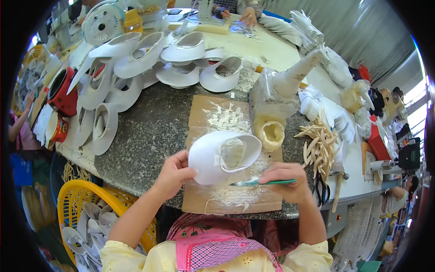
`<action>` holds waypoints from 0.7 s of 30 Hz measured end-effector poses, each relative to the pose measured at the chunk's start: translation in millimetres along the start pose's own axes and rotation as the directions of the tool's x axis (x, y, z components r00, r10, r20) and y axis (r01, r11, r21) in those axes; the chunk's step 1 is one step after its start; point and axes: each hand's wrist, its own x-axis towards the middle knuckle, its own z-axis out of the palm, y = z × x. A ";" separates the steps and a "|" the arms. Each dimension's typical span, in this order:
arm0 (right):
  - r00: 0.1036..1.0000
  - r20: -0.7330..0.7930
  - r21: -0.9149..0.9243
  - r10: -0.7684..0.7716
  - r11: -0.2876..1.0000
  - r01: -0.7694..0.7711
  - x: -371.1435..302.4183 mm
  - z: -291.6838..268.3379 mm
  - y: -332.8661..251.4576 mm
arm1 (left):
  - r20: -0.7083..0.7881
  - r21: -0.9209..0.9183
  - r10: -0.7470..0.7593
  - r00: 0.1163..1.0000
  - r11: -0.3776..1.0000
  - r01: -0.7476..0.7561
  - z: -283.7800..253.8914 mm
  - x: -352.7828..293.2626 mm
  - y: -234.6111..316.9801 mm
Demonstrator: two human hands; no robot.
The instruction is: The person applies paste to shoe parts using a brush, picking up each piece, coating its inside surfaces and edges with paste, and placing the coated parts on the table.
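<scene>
One white curved piece with an oval opening (204, 158) is above a cardboard sheet (199, 113), its left side pinched between the left hand's (174, 175) thumb and fingers. On the piece's near right, the right hand (286, 180) grips a green-handled tool (281, 182), its head blurred. Beyond the piece, to the right, stands a crusted container (269, 102); farther right lie pale strips (319, 143). Similar white pieces (183, 54) cluster far left.

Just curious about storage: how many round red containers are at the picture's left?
2: a larger red container beside the white pieces, and a smaller red container just below it in view. Others may be hidden.
</scene>
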 end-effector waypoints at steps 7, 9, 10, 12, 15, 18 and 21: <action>0.967 0.095 0.832 0.237 0.514 -0.208 -2.2 59.8 0.5 | 0.415 0.123 0.046 0.909 0.987 -0.106 7.3 17.6 -12.4; 0.967 0.079 0.909 0.244 0.381 -0.170 -6.3 59.7 1.8 | 0.475 0.043 -0.014 0.880 0.999 -0.007 7.7 21.2 -19.3; 0.966 0.060 0.964 0.250 0.238 -0.121 -8.1 58.8 2.2 | 0.475 0.005 -0.058 0.878 0.998 0.063 6.6 21.4 -22.7; 0.961 0.053 0.937 0.271 0.320 -0.141 -12.1 53.2 -2.8 | 0.484 -0.029 -0.106 0.869 0.990 0.137 7.6 20.7 -22.4; 0.971 -0.052 0.815 0.232 0.573 -0.093 -22.4 30.5 -15.1 | 0.118 0.078 -0.009 0.993 0.997 0.000 5.7 18.8 -6.7; 0.942 -0.278 0.689 0.188 0.723 0.059 -38.9 -0.2 -25.9 | -0.077 0.213 0.257 0.963 0.948 -0.235 -4.2 1.0 25.9; 0.613 -0.770 0.247 0.178 0.968 0.029 -19.9 -8.6 -4.4 | -0.043 0.223 0.442 0.896 0.878 -0.423 -5.4 -9.9 51.4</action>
